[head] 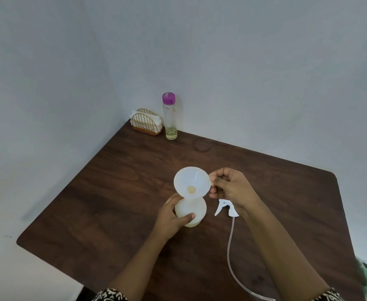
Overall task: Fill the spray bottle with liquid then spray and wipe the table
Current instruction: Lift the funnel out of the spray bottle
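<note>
**Funnel on bottle, both hands busy**

My left hand [171,216] wraps the translucent white spray bottle [191,210], thumb pressed across its front, fingers curled round the far side. The bottle stands upright on the dark wood table [104,192], roughly mid-table. A pale yellowish tint shows at its base.

My right hand [230,187] pinches the small tab handle on the rim of the white funnel [192,182], thumb and forefinger closed on it, other fingers curled in. The funnel sits in the bottle neck, tilted toward me a bit, yellowish spot at its throat.

The spray trigger head [224,206] lies on the table just right of the bottle, under my right wrist, off the bottle. Its clear dip tube [229,253] trails toward the near edge.

At the far corner: a tall clear bottle with purple cap [169,116], upright, a little yellow liquid at the bottom. Just left of it, a gold wire napkin holder [146,122] with white napkins.
</note>
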